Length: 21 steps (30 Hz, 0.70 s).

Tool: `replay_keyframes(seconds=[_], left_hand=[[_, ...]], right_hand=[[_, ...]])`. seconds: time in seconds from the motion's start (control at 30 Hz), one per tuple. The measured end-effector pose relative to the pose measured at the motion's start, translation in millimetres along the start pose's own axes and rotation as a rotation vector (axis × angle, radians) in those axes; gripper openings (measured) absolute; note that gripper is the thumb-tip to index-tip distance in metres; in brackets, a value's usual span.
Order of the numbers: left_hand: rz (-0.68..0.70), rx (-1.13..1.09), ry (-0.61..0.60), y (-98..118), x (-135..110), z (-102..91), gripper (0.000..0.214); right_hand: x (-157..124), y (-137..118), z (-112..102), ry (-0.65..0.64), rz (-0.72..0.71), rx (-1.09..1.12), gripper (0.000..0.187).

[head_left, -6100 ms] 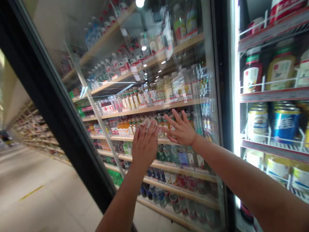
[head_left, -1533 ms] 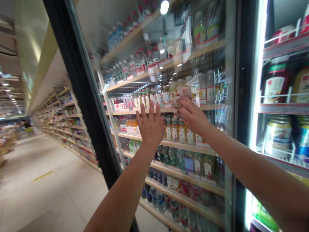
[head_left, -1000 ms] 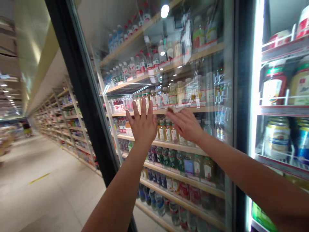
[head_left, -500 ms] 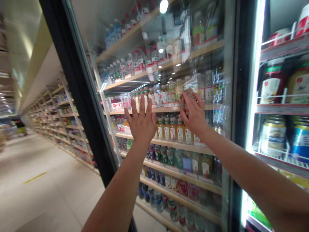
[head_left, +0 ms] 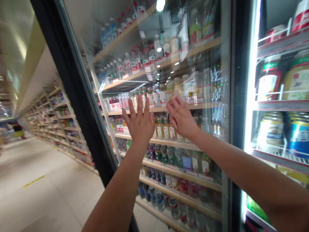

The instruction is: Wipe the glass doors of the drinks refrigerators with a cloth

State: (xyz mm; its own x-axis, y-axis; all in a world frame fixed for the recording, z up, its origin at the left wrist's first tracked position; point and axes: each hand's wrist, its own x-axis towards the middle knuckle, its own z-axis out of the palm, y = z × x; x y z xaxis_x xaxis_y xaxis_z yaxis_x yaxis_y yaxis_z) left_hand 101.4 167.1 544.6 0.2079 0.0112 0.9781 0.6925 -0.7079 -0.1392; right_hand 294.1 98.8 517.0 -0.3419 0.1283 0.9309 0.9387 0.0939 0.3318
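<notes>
My left hand (head_left: 139,124) lies flat against the glass door (head_left: 120,42) of a cooler, fingers spread, holding nothing. My right hand (head_left: 181,118) presses on the same pane just to the right and a little higher. It is smeared by motion. A pale crumpled cloth (head_left: 174,94) barely shows at its fingertips, between the hand and the glass. Rows of drink bottles (head_left: 166,130) on wooden shelves appear in the pane.
The door's black frame (head_left: 72,90) slants down on the left. On the right, the lit cooler interior (head_left: 277,103) holds jars and cans on wire-fronted shelves. A tiled store aisle (head_left: 36,193) with long shelving runs off to the left.
My right hand has slid left and slightly down across the glass with the cloth. My left hand has stayed pressed flat in nearly the same spot.
</notes>
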Motion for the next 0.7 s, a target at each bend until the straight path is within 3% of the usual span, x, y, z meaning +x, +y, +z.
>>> replay_keyframes(seconds=[0.07, 0.13, 0.2, 0.3, 0.37, 0.43, 0.57, 0.63, 0.7], left_hand=[[0.004, 0.013, -0.004, 0, 0, 0.4, 0.059], [0.009, 0.019, 0.007, -1, 0, 0.9, 0.059], [0.015, 0.006, 0.025, 0, 0, 0.9, 0.06], [0.009, -0.018, 0.016, 1, 0, -0.4, 0.059], [-0.01, -0.03, -0.006, 2, 0, -1.7, 0.059], [-0.023, -0.029, -0.021, 3, 1, -2.6, 0.058], [-0.038, -0.019, -0.029, 3, 1, -2.4, 0.058], [-0.044, -0.018, -0.03, 2, 0, -1.6, 0.058], [-0.04, -0.002, -0.027, 1, 0, -0.8, 0.058]], right_hand=[[-21, -18, 4, -0.15, -0.237, 0.054, 0.055], [-30, -19, 2, -0.239, -0.393, 0.058, 0.052], [-23, -4, -5, -0.212, -0.337, 0.005, 0.053], [-2, 25, -14, 0.003, 0.027, -0.093, 0.056], [0, 26, -12, 0.082, 0.144, -0.083, 0.061], [-12, 10, -6, 0.037, 0.037, -0.019, 0.066], [-42, -12, 0, -0.15, -0.387, 0.055, 0.065], [-41, 2, -6, -0.168, -0.358, 0.02, 0.065], [-35, 23, -14, -0.086, -0.131, -0.039, 0.067]])
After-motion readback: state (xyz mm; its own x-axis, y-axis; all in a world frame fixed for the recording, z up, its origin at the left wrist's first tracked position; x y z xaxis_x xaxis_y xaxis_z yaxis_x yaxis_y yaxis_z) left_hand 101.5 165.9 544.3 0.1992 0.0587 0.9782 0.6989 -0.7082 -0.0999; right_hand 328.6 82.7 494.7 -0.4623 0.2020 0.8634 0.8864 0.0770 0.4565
